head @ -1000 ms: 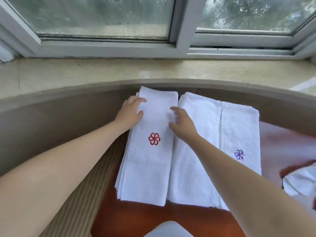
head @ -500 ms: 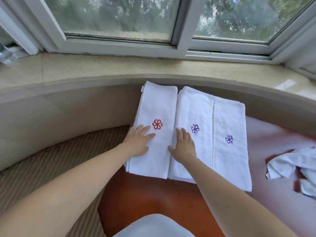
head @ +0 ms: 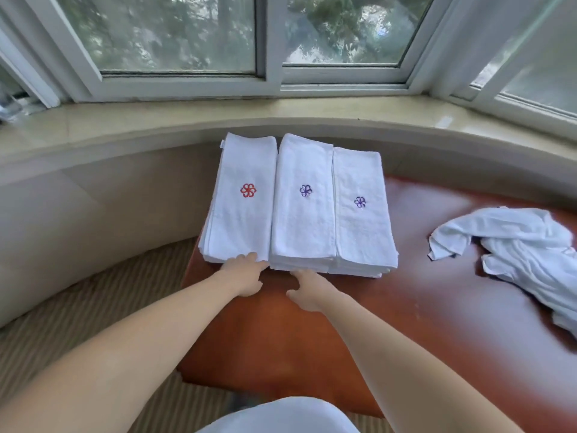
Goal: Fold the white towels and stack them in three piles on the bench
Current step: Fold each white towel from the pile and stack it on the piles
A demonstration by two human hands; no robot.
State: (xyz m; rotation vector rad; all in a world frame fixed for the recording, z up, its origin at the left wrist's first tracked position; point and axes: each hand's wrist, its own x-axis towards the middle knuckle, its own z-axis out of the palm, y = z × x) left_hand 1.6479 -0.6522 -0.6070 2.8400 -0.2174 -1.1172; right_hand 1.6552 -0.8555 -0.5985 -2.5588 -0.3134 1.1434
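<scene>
Now both hands, the left hand (head: 242,276) and right hand (head: 307,289), have slid back off the three towel piles (head: 303,207) to the piles' near edge, fingers relaxed and gripping nothing, while an unfolded towel (head: 515,245) waits right of the piles on the desk (head: 281,332).

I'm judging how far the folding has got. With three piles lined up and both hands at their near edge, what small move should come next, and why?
Probably the right hand reaches right for the crumpled towel on the bench. The three piles look squared, both hands sit at their near edge with the left hand touching the left pile, and that towel lies unfolded.
</scene>
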